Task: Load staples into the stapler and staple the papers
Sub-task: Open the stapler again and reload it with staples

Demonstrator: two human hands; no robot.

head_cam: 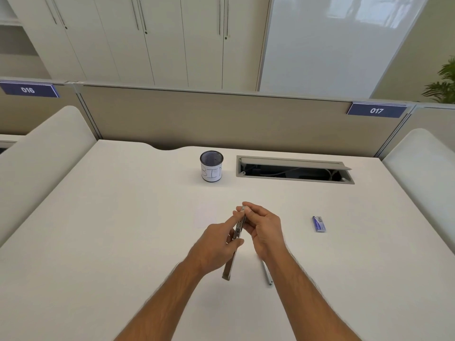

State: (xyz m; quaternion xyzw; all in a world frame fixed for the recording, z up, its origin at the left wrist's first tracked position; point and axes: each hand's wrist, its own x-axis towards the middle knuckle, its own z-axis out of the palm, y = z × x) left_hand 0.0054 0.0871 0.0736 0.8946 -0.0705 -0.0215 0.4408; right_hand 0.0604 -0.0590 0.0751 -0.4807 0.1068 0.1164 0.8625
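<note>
A slim metal stapler (238, 230) is held above the middle of the white desk, swung open, with one long arm hanging down towards me. My left hand (216, 244) grips it around the hinge. My right hand (263, 227) pinches its far tip; whether staples are between those fingers is hidden. A small white sheet of paper (206, 216) lies flat on the desk just left of the hands. The blue staple box (319, 224) rests on the desk to the right, apart from both hands.
A mesh cup labelled BIN (211, 166) stands at the back centre. Beside it, an open cable hatch (294, 169) is set into the desk. A grey pen-like object (267, 273) lies under my right wrist. Partition walls enclose the desk (110, 230).
</note>
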